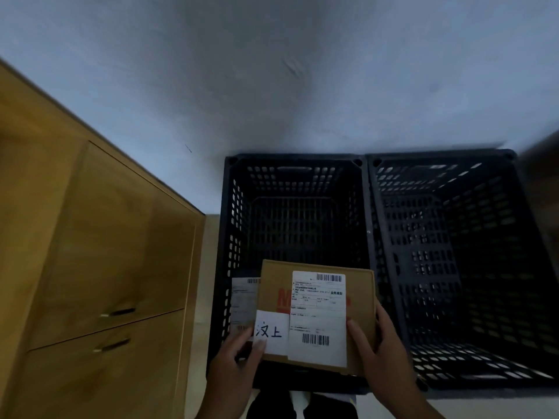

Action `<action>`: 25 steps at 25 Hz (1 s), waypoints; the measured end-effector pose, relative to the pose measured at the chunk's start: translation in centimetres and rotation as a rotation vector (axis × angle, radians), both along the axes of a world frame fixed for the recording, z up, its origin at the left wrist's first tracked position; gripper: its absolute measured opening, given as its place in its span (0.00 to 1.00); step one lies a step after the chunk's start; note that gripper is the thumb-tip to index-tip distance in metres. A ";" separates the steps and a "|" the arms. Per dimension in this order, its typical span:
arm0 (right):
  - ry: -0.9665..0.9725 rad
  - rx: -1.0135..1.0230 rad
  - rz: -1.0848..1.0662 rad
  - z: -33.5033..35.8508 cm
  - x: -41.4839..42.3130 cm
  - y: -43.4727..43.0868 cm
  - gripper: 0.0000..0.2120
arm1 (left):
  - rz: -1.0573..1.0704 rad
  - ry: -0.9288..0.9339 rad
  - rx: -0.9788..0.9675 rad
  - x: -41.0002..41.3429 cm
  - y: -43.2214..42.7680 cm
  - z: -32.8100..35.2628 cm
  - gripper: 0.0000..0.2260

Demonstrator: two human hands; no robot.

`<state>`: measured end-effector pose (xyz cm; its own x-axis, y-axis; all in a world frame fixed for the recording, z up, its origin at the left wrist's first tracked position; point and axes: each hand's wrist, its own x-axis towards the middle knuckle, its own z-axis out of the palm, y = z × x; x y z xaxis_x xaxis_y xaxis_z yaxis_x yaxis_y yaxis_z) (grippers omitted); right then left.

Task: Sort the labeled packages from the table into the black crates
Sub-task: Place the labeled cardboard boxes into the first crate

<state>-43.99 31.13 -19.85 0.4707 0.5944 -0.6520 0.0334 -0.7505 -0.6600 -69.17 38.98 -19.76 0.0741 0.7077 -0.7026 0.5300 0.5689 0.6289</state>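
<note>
Over the left black slotted plastic crate (290, 207), both hands, left hand (239, 355) and right hand (381, 346), grasp a flat brown cardboard package (314, 316); letting go unevenly could tip it onto the grey labeled parcel (243, 300) inside, or misread handwriting might send it to the wrong crate

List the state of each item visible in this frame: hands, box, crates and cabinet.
Left hand: gripping the box's lower left corner.
Right hand: gripping the box's right edge.
Cardboard box: held over the left crate, labels up.
Left crate: holds one labelled package against its left wall.
Right crate: nothing visible inside.
Cabinet: door and drawer closed.
</note>
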 end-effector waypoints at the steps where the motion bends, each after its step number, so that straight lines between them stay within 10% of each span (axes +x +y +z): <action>1: -0.035 -0.017 0.000 -0.1 -0.5 0.0 0.35 | -0.008 -0.007 -0.015 -0.2 0.0 -0.4 0.12; 25: -0.305 -0.133 0.050 -7.8 -5.9 0.6 0.63 | -0.412 0.391 0.092 5.0 -2.9 -5.5 0.33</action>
<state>-49.92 31.68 -27.68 0.6286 0.5404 -0.5593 0.2528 -0.8221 -0.5102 -64.20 36.07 -25.28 0.1042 0.7346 -0.6705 0.8994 0.2181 0.3788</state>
